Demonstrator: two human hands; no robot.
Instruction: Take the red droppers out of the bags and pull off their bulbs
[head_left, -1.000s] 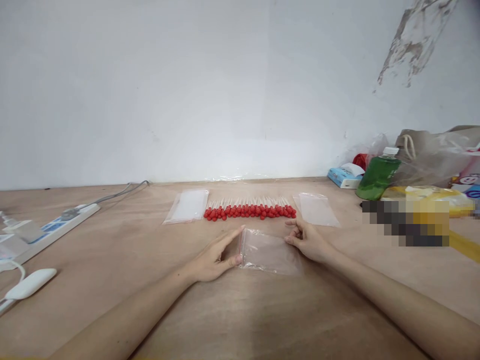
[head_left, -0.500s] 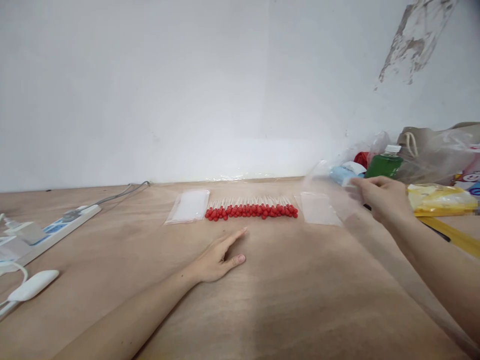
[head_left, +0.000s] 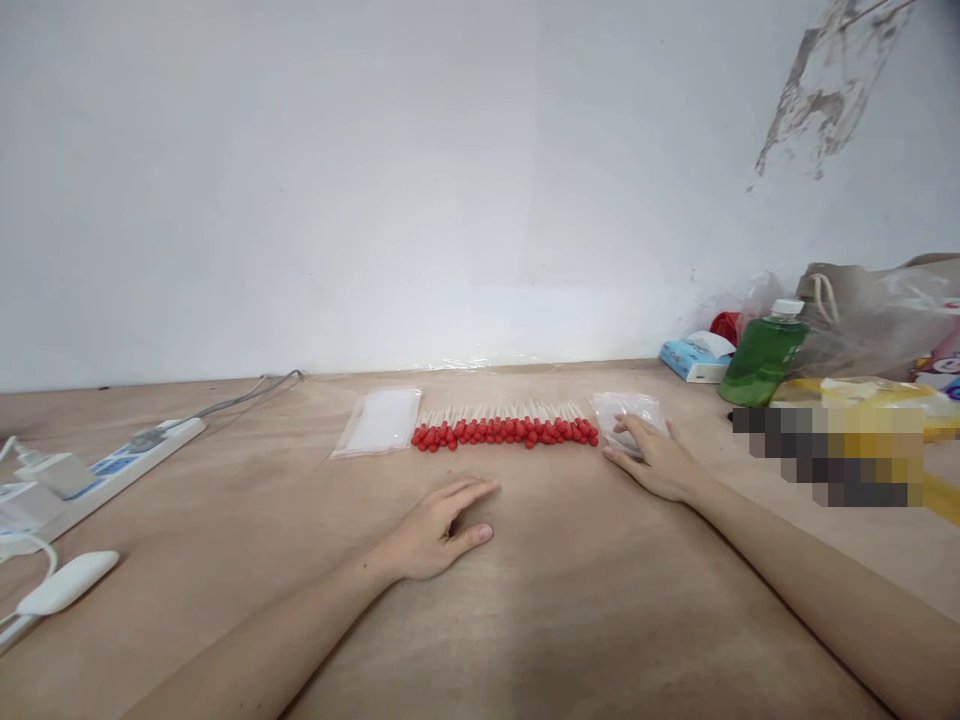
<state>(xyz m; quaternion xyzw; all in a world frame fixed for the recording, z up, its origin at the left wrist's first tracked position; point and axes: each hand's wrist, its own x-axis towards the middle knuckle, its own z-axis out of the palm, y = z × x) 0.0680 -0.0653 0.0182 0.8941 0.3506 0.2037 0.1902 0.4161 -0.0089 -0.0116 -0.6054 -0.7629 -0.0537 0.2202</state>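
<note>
Left hand [head_left: 429,535]: resting at the near centre of the desk [head_left: 517,610], palm turned inward; grip spread, thumb well apart from the extended fingers, holding nothing; the row of red-tipped sticks [head_left: 506,430] lies just beyond it. Right hand [head_left: 661,464]: positioned palm down at the right end of the row; grip spread, fingertips over the clear plastic bag [head_left: 636,405]; it cannot be told how firmly they press on it.

The clear plastic bag lies flat on the desk, just beside the right end of the row and partly covered by the right fingers; the red-tipped sticks lie side by side, red ends toward the person, pale pointed ends toward the wall [head_left: 390,190]; a second set of flat bags [head_left: 381,420], whitish with a reddish edge, lies just beside the left end of the row.

Left side of the desk: a white power strip [head_left: 142,467] set at a slant, with a grey plug [head_left: 148,440] seated at its far end; a white rounded device [head_left: 71,583] in front of it. Right side: a blue tissue pack [head_left: 694,360]; a green bottle [head_left: 762,358], leaning; a yellow packet [head_left: 874,393] near the bottle.
</note>
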